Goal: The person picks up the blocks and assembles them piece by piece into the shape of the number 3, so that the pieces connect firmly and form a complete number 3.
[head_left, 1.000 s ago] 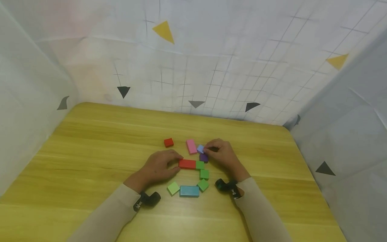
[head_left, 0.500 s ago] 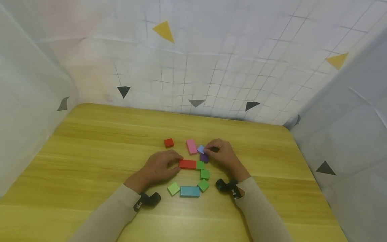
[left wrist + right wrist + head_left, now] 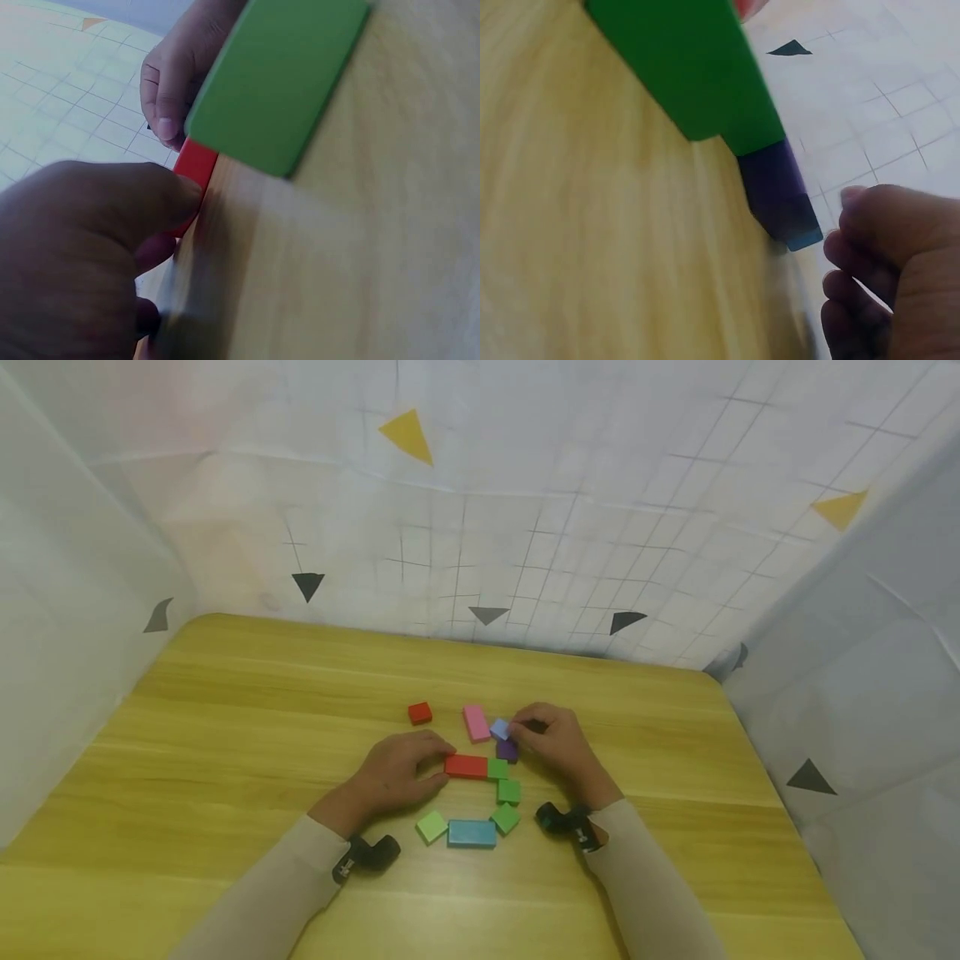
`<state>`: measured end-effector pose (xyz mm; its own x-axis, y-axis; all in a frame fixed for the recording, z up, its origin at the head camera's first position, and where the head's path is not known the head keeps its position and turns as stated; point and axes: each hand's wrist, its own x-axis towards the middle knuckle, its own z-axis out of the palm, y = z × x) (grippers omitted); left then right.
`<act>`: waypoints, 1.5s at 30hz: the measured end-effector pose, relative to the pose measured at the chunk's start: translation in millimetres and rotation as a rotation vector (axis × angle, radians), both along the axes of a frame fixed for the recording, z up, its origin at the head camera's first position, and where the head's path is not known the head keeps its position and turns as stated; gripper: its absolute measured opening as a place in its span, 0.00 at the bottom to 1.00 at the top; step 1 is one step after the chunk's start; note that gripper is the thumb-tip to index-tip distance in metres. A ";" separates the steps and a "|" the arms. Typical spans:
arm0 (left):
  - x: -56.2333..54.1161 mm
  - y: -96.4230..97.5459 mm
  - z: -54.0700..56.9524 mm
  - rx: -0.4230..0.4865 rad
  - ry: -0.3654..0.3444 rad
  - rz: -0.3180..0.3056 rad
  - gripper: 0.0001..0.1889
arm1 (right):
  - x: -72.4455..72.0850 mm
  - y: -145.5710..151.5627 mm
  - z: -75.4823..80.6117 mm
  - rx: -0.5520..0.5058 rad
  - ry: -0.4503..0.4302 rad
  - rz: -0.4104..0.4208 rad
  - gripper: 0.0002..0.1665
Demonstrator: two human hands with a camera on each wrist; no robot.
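Note:
My left hand (image 3: 401, 770) pinches the left end of a long red block (image 3: 466, 767); in the left wrist view the thumb presses on the red block's side (image 3: 196, 166). Against the block's right end sits a green block (image 3: 497, 768). My right hand (image 3: 557, 739) is at the right corner of a small light blue block (image 3: 500, 729), its fingers loosely bent. In the right wrist view the fingertips show just beside that block (image 3: 806, 240), without wrapping it. A purple block (image 3: 507, 750) lies between the light blue and green ones.
A pink block (image 3: 476, 723) lies left of the light blue one, and a small red block (image 3: 420, 713) farther left. Nearer are two green blocks (image 3: 508, 791) (image 3: 506, 818), a long blue block (image 3: 472, 834) and a light green block (image 3: 432, 827). White cloth (image 3: 420, 552) walls the wooden table (image 3: 225, 735).
The right hand's fingertips have drawn slightly rightward off the light blue block, showing more of it. The left hand stays at the red block; the blocks keep their arrangement.

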<state>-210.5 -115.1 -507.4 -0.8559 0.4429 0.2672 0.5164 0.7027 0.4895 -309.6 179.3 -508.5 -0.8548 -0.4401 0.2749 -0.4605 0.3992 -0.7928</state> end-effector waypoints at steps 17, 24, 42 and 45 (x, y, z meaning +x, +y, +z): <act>-11.8 -7.2 4.0 0.003 -0.018 -0.015 0.18 | -4.5 -37.3 41.6 0.314 0.053 -0.004 0.16; -14.1 -6.2 4.4 0.006 0.006 -0.024 0.17 | -10.4 -55.4 53.4 0.448 0.109 0.053 0.13; -13.4 -6.0 2.2 0.009 0.000 -0.012 0.18 | -10.2 -80.5 58.4 0.657 0.150 0.107 0.12; -14.3 -6.9 1.0 0.007 0.007 -0.012 0.18 | -11.6 -84.4 59.3 0.684 0.140 0.108 0.12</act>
